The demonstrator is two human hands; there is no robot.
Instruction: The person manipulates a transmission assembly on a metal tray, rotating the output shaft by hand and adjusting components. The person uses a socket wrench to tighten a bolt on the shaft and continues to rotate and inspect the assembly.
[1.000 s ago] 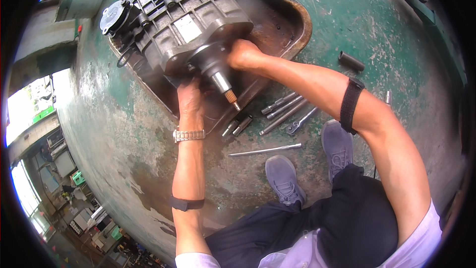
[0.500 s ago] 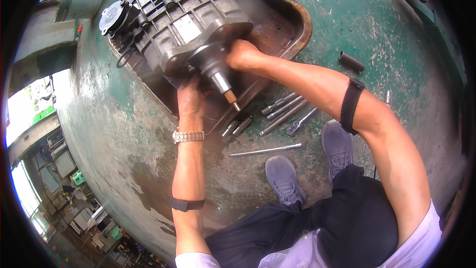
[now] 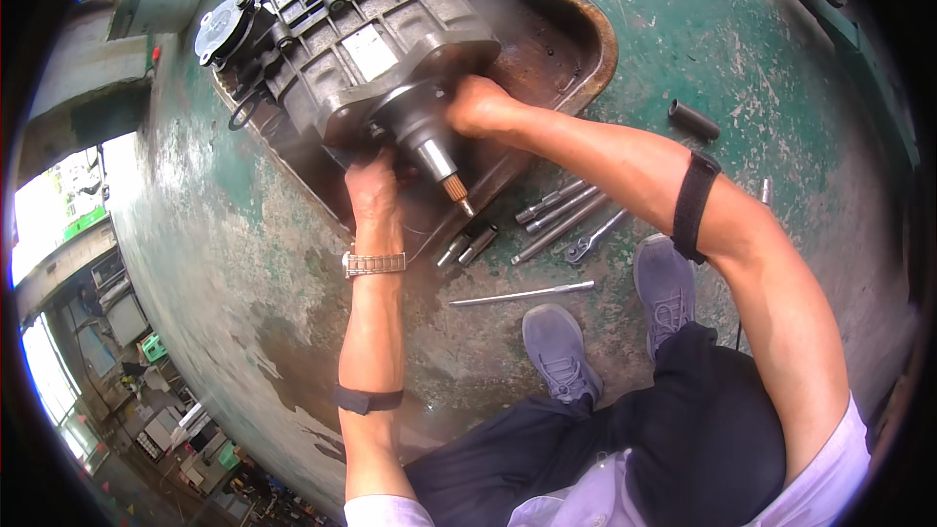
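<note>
A gearbox with a ribbed grey metal case lies in a rusty, oil-stained tray. From its near end a splined input shaft points toward me. My left hand reaches under the near flange, left of the shaft, and its fingers are mostly hidden there. On the shaft's other side my right hand is bent in against the end face, with its fingertips out of sight behind the wrist and housing. Whether either hand grips anything cannot be seen.
Beside the tray lie several extension bars, a ratchet and two small sockets. A thin metal rod rests near my shoes. Farther right is a long dark socket. A cluttered bench stands far left.
My left hand has shifted very slightly at the flange's underside. My right hand stays almost in the same spot, and the gearbox and tools lie as before.
</note>
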